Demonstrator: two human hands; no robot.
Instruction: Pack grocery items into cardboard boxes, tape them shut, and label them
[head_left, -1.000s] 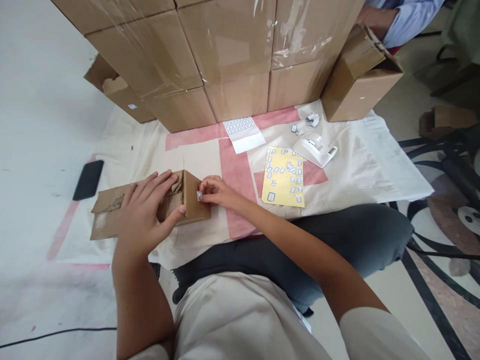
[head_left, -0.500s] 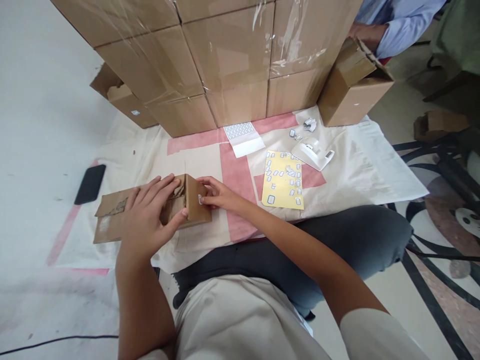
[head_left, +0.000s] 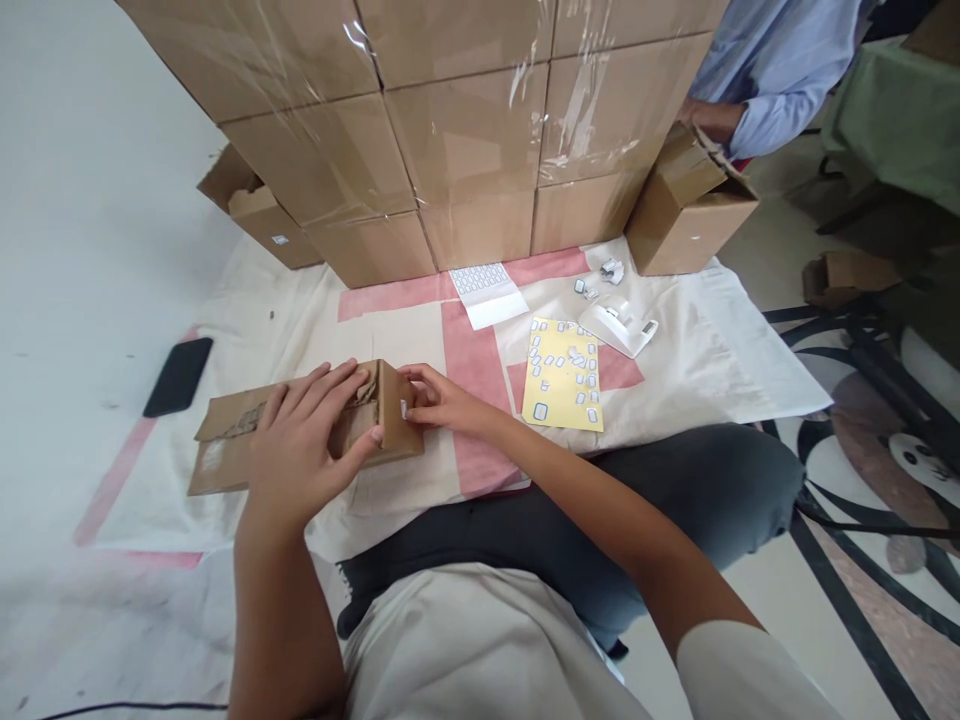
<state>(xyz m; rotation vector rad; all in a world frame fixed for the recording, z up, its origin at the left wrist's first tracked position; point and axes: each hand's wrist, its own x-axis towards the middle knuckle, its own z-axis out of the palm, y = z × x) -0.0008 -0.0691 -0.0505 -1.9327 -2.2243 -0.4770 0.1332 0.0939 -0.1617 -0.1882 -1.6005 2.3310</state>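
**Label (head_left: pixel 404 409) on the carton's end, many more on the yellow sheet**

Head view, the only one: the small carton (head_left: pixel 396 440) lies on its side at the near left of the cloth (head_left: pixel 409 335), its torn flaps spread to the left. The left hand (head_left: pixel 304 430) lies flat across it, fingers loosely spread and thumb apart, steadying it, I'd say, rather than gripping. The right hand (head_left: pixel 435 400) is at the carton's right end, fingers half curled and the thumb beside the label; I can't tell whether they pinch it or merely press.

As I judge it, this label is placed, or nearly so; whether it is stuck down all over doesn't show. Two other cartons, the far left carton (head_left: pixel 294 252) and the far right carton (head_left: pixel 667 235), each carry a small white label already. Plenty of labels are left: the yellow sheet (head_left: pixel 566 405), right of centre, has many scattered over it, and the white sheet (head_left: pixel 499 312) beyond shows printed rows. How many cartons are due a label, I can't tell. The white device (head_left: pixel 615 325) by the yellow sheet lies untouched.
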